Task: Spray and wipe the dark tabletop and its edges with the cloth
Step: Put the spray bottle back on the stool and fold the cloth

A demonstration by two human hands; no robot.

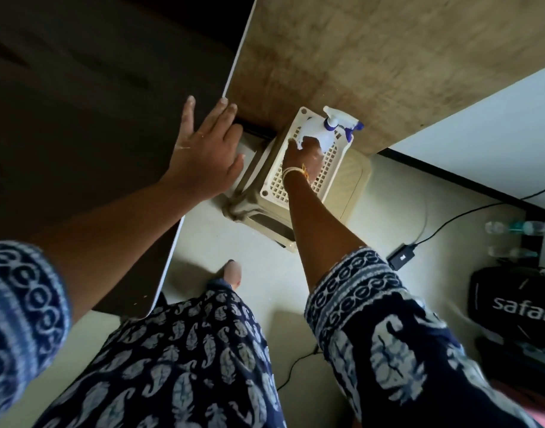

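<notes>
The dark tabletop [79, 103] fills the left side, with a white edge strip running along its right side. My left hand [208, 148] lies flat with straight fingers on the table's corner near that edge. A white spray bottle [327, 131] with a blue nozzle stands on a cream plastic stool [302, 186] to the right of the table. My right hand [302, 156] reaches down onto the stool and grips a white cloth [310, 139] beside the bottle's base. Most of the cloth is hidden by my fingers and the bottle.
A light wood panel [388, 63] rises behind the stool. On the pale floor lie a black power adapter [401, 257] with its cable, a black bag [515, 307] at the right, and water bottles [518, 227] by the wall. My foot [232, 273] stands near the table's edge.
</notes>
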